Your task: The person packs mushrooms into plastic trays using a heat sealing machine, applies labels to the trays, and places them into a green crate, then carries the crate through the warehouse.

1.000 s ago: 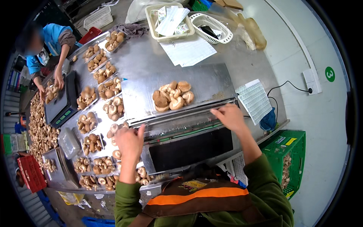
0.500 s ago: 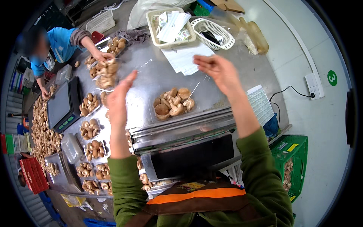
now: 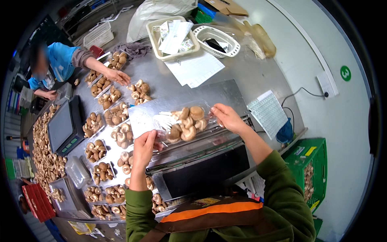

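Observation:
A clear tray of brown mushrooms (image 3: 188,124) sits at the front edge of the steel table, with shiny clear plastic film (image 3: 163,121) spread about it. My left hand (image 3: 144,148) is closed at the film's near left corner, thumb against fingers. At the tray's right end, the fingers of my right hand (image 3: 228,117) pinch the film's edge. Directly below the tray lies a wrapping machine (image 3: 205,169) with a long dark plate and metal rails.
Several filled mushroom trays (image 3: 122,135) stand in rows to my left, beside a scale (image 3: 64,125) and a loose mushroom heap (image 3: 47,145). Across the table a co-worker's hand (image 3: 117,76) reaches over trays. Paper sheets (image 3: 197,69) and a cream basket (image 3: 174,56) lie at the back.
Both my hands have come down from above the table to the film at the tray's two ends. The co-worker's hand has let go of a mushroom tray, which now rests on the table.

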A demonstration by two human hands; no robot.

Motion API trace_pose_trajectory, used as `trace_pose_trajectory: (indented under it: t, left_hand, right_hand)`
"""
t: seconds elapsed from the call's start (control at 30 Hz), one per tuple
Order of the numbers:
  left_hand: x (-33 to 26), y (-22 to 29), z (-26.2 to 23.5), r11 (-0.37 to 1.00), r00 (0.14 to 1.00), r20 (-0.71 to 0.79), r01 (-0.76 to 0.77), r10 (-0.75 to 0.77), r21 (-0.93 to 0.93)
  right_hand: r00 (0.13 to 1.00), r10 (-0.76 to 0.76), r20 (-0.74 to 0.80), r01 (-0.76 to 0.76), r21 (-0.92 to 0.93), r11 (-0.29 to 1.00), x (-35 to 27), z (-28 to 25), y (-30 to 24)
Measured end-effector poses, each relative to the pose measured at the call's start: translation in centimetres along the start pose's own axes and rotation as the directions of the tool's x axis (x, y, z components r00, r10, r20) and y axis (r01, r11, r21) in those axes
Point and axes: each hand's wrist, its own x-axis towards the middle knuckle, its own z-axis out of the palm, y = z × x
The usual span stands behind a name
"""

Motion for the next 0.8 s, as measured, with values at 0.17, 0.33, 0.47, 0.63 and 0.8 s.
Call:
trace_pose_trajectory:
  t: [0.17,0.33,0.47,0.63,0.8]
  left_hand:
    - [-9.9,2.1,1.3,0.985,0.98,0.093,0.174,-0.175,0.018]
    - [-12.9,-4.9,3.4,0.989,0.988,-0.053,0.148,-0.147,0.019]
    - [-15.1,-8.2,5.7,0.973,0.965,-0.24,-0.053,0.108,0.223]
    - [-11.5,-11.6,9.5,0.522,0.862,0.044,-0.345,0.504,0.78]
    - [-8.7,-12.5,19.4,0.355,0.714,0.331,-0.628,0.617,0.693]
  right_hand:
    - [0.98,0.194,0.045,-0.194,0.01,0.981,-12.7,1.6,-4.7]
    - [0.932,0.357,-0.054,-0.34,0.205,0.918,-17.1,4.0,5.3]
    - [0.832,-0.014,-0.555,-0.065,-0.123,0.99,-20.0,6.0,11.6]
    - [0.494,-0.068,-0.867,-0.238,-0.211,0.948,-25.8,3.2,19.2]
    - [0.339,0.572,-0.747,0.57,0.647,0.507,-18.8,9.2,25.6]
